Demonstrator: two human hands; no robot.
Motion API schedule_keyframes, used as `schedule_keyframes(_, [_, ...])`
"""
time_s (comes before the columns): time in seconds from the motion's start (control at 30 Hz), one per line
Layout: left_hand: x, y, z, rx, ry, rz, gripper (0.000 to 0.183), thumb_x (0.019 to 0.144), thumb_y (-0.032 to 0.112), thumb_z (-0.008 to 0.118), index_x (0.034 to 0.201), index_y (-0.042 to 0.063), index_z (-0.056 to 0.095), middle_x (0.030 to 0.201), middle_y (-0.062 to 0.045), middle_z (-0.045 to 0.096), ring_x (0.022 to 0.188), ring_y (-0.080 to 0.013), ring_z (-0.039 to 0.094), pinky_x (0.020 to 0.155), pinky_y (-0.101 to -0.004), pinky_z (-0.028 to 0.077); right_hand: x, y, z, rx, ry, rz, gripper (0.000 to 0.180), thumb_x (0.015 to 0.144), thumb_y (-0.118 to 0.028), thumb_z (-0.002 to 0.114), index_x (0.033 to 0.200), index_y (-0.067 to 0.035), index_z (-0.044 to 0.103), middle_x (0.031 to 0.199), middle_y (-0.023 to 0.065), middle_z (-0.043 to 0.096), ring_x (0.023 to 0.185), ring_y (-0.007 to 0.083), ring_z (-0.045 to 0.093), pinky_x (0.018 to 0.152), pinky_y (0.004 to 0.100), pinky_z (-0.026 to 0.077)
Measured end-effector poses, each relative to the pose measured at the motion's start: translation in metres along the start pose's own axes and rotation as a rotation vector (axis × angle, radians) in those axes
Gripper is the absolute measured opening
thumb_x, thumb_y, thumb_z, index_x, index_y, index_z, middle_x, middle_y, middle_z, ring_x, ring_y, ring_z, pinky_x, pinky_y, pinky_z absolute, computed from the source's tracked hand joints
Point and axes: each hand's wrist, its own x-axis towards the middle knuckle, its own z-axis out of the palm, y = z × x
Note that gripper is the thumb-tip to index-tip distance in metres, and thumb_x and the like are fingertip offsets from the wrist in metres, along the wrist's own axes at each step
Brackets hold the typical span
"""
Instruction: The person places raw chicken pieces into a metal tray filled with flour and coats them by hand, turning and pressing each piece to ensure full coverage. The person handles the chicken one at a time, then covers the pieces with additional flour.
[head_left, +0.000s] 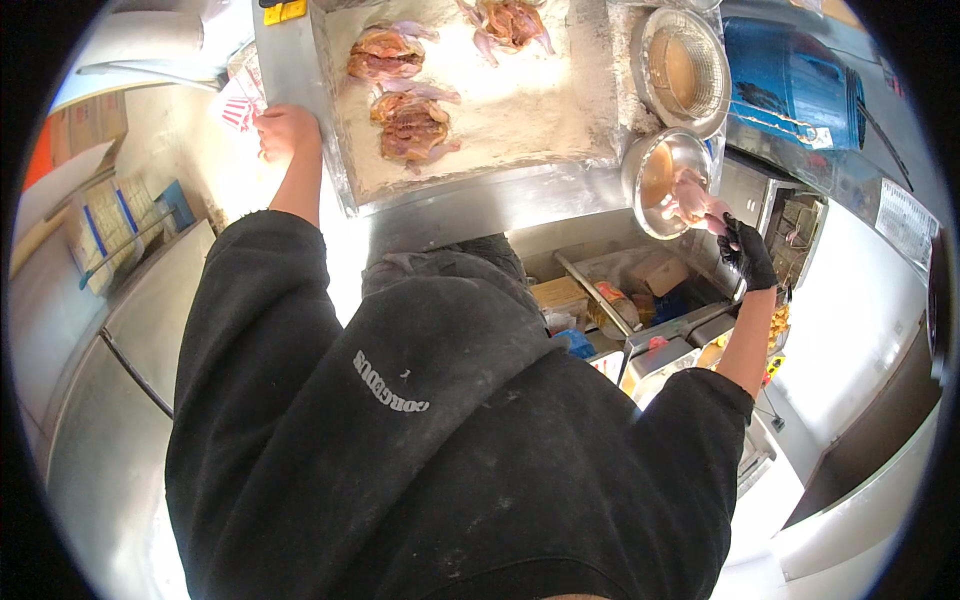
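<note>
My right hand (748, 253), in a black glove, grips the end of a raw poultry piece (694, 199). The piece hangs over a steel bowl (641, 187) of brownish liquid, its far end within the rim. My bare left hand (287, 135), fingers curled, is at the left edge of a metal tray (487, 199). Beside it is a red-and-white striped paper item (238, 105); whether the fingers hold anything is hidden. White flour-like powder (540, 112) covers the tray floor. On it lie flattened raw birds, one at upper left (386, 56), one below it (412, 129) and another farther right (514, 26).
Behind the bowl stands a larger bowl (641, 71) with a wire basket (709, 64) in it. A blue plastic barrel (795, 82) lies beyond. Under the counter are a shelf with boxes (664, 274) and several metal containers (660, 364). A yellow object (285, 11) sits at the tray's upper-left corner.
</note>
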Motion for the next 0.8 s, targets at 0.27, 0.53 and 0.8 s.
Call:
schedule_keyframes(0.27, [0.004,-0.007,0.037,0.027,0.236,0.063,0.027,0.09,0.026,0.047,0.078,0.006,0.059,0.069,-0.015,0.067,0.065,-0.0373,0.065,0.066,-0.0502,0.048,0.001,0.005,-0.007,-0.054,0.051,-0.037,0.017,0.092,-0.029,0.064,0.086,-0.012,0.063,0.067,-0.0062,0.049,0.057,0.0061,0.044,0.049,0.0215,0.032])
schedule_keyframes(0.53, [0.008,-0.01,0.024,0.044,0.215,0.077,0.024,0.088,0.026,0.05,0.076,0.007,0.056,0.066,-0.014,0.066,0.061,-0.0338,0.064,0.066,-0.0469,0.048,-0.026,-0.015,0.016,-0.011,0.055,-0.166,0.031,0.094,-0.033,0.061,0.106,-0.005,0.065,0.069,-0.0032,0.049,0.055,0.0082,0.044,0.05,0.0216,0.031])
schedule_keyframes(0.8, [0.005,-0.013,0.027,0.057,0.239,0.097,0.023,0.088,0.025,0.05,0.075,0.007,0.056,0.064,-0.014,0.065,0.061,-0.0346,0.064,0.064,-0.0481,0.047,-0.041,-0.071,0.086,-0.334,-0.148,-0.446,0.033,0.098,-0.034,0.054,0.098,-0.003,0.065,0.066,-0.0002,0.051,0.055,0.0078,0.043,0.051,0.0246,0.032])
